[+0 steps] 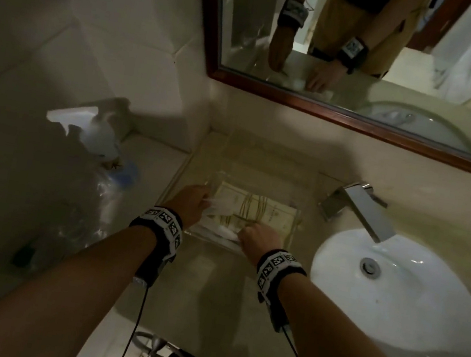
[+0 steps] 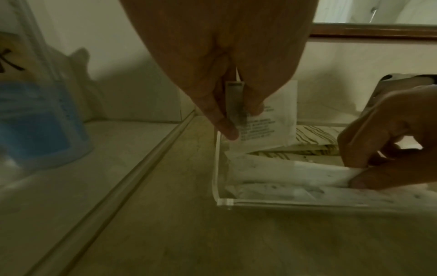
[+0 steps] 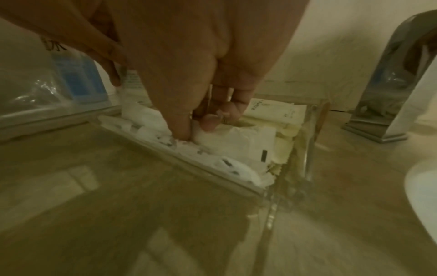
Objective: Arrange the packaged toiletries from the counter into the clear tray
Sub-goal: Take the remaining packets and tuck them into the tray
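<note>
A clear acrylic tray (image 1: 303,185) (image 2: 218,186) (image 3: 309,130) stands on the beige counter left of the sink. Flat cream packets with line patterns (image 1: 266,210) (image 2: 312,131) (image 3: 272,110) lie inside it. My left hand (image 1: 194,202) (image 2: 234,112) pinches a white printed sachet (image 2: 269,125) (image 1: 221,203) upright over the tray's left end. My right hand (image 1: 256,236) (image 3: 194,127) (image 2: 383,149) reaches into the near side and pinches a long white packet (image 2: 295,171) (image 3: 212,138) lying along the front wall. More white packets (image 3: 227,164) lie against that wall.
A chrome faucet (image 1: 358,209) (image 3: 390,93) and white basin (image 1: 400,294) sit right of the tray. A plastic bottle with a blue label (image 2: 35,121) (image 1: 110,187) and a white spray bottle (image 1: 94,132) stand on the raised ledge to the left. A framed mirror (image 1: 368,60) hangs behind.
</note>
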